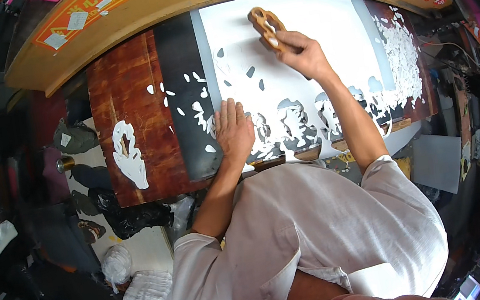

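Head view: the right hand (303,55) closes its fingers around one end of the brown looped frame (262,23), which is positioned over the white sheet (329,39), near the worktable (125,74)'s far edge. The left hand (234,131) lies flat, fingers extended and close together, at the sheet's left edge. White offcuts (403,59) cover the worktable's right edge; a white cut-out (132,168) lies toward its near-left corner.
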`<state>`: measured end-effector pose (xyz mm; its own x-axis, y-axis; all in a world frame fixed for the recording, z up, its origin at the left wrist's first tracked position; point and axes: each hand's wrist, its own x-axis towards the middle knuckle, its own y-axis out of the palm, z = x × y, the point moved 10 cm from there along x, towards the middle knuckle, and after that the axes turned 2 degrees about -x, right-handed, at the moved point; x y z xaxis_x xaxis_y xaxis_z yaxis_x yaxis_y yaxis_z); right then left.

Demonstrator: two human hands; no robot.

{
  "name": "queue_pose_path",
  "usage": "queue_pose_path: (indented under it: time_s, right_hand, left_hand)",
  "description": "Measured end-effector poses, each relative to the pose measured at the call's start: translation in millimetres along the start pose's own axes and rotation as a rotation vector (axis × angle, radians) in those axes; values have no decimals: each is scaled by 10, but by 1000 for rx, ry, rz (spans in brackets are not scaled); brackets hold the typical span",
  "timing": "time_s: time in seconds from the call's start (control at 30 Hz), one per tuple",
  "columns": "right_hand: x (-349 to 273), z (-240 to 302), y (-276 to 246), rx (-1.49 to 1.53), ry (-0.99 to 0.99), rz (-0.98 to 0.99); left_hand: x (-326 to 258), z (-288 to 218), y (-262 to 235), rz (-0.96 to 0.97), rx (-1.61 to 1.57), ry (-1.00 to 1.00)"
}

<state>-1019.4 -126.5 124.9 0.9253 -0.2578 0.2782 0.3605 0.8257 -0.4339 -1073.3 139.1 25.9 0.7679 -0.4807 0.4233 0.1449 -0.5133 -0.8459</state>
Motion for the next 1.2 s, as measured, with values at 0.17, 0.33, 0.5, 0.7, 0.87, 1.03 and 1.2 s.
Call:
queue_pose_path:
  time_s: [0.17,0.33,0.5,0.7,0.87,1.03,1.2]
  right_hand:
    - [-335,-186,370,-623,-135,62]
    - [-388,-276,546,-718,-214,2]
    - [-541,-480,-90,-520,-49,-112]
    - [-1348,-886,-1181,-57,281,-356]
    - [-1726,-774,-1966,58,122,-716]
    - [-2041,-560,-2778,29,-64,-964]
    - [-2442,-969,-2570,-131,279,-712]
  left_hand:
    - [-71,25,46,111,-53,-52]
    - [22,51,15,126,-73,-44]
    - [69,-51,-221,63,-197,18]
    - [-675,-27,-439,-104,-202,-163]
    - [-1202,95,-60,1,-8,-268]
    - [-1215,133,31,-68,80,-195]
    - [-1166,137,38,-168,129,-92]
